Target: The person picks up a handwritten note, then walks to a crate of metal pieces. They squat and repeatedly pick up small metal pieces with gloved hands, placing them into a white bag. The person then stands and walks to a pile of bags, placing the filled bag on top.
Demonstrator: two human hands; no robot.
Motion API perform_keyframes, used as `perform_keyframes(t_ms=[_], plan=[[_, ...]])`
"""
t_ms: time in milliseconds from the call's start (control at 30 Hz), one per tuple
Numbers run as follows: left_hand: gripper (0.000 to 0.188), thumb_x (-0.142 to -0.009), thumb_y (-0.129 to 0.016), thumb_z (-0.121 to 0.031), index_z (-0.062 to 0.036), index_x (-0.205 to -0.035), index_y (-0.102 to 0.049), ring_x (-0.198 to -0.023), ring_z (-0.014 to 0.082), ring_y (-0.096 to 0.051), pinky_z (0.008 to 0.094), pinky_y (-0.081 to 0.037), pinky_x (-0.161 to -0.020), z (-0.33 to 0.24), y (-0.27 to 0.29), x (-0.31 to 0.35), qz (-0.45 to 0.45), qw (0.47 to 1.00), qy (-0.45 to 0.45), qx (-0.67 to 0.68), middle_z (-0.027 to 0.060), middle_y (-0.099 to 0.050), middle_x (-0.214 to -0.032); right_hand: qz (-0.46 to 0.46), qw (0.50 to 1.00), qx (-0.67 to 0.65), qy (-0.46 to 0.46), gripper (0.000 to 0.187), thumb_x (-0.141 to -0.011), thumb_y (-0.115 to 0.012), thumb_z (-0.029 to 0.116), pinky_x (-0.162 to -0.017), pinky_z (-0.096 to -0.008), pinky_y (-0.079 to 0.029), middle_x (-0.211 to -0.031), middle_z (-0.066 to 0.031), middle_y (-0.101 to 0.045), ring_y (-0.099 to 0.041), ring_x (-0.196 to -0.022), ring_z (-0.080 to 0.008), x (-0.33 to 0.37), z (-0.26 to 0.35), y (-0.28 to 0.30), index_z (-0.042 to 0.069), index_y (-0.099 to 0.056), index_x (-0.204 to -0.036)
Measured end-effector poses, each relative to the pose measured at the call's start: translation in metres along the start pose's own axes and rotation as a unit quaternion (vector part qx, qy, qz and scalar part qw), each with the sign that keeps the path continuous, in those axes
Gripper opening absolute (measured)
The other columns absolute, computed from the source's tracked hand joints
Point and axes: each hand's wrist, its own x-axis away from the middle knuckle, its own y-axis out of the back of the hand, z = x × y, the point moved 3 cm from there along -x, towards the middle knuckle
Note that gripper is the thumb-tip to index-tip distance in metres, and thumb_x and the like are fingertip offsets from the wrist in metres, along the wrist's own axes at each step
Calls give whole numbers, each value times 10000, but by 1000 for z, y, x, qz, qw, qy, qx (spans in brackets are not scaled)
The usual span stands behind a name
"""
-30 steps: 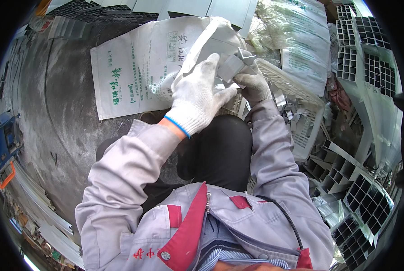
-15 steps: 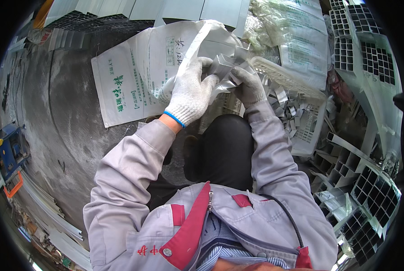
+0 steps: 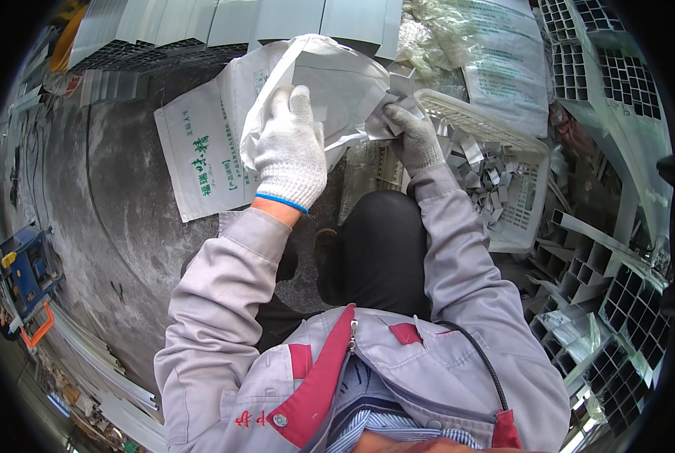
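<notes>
Person seated low, knees bent, both hands in knitted work gloves, forearms in grey sleeves. Left hand (image 3: pixel 290 155): white glove with blue cuff edge, back of hand upward, fingers pointing away from the body. It rests against the near left part of the mouth of a white woven sack (image 3: pixel 201 151); palm side hidden, so I cannot tell whether the fingers grip the fabric or merely lie on it. Right hand (image 3: pixel 413 136): greyer glove, grasping several small metal pieces (image 3: pixel 379 113), thumb on top. These pieces are at the right edge of the sack's mouth, well apart from the left hand.

Sack: mouth gapes between the two hands; its flat end, with green print, spreads to the left over the grey floor (image 3: pixel 118 211). Just right of the right hand: a white plastic basket (image 3: pixel 512 235), slotted walls, slanted in my view, with many short metal offcuts (image 3: pixel 488 181) heaped inside. The person's dark-trousered knee (image 3: pixel 382 241) is below the right hand.

Surroundings: long pale metal bars (image 3: pixel 292 19) beyond the sack; a second printed sack (image 3: pixel 507 68) beyond the basket; bundled square tubes (image 3: pixel 624 317) at right; a blue machine (image 3: pixel 28 268) at far left.
</notes>
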Motion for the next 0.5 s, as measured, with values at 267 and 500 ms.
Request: perform_keyframes(t_ms=[267, 500], plan=[[698, -937, -868, -276, -88, -1533, -557, -1339, 393, -630, 501, -519, -1107, -3, -8, 0, 34, 997, -22, 71, 188, -653, -1461, 16, 998, 54, -42, 506, -948, -790, 61, -964, -383, -633, -1236, -121, -750, -749, -1123, -235, 1, -6, -8, -3, -631, -1424], [706, -985, -824, -181, -142, -1619, -516, -1008, 320, -759, 441, -601, -933, 2, -16, -2, 114, 960, -1, 254, 145, -711, -1339, 15, 978, 137, -158, 850, -922, -889, 101, -951, -347, -628, -1321, -167, -765, -763, -1117, -223, 9, -19, -22, -76, -420, -1608]])
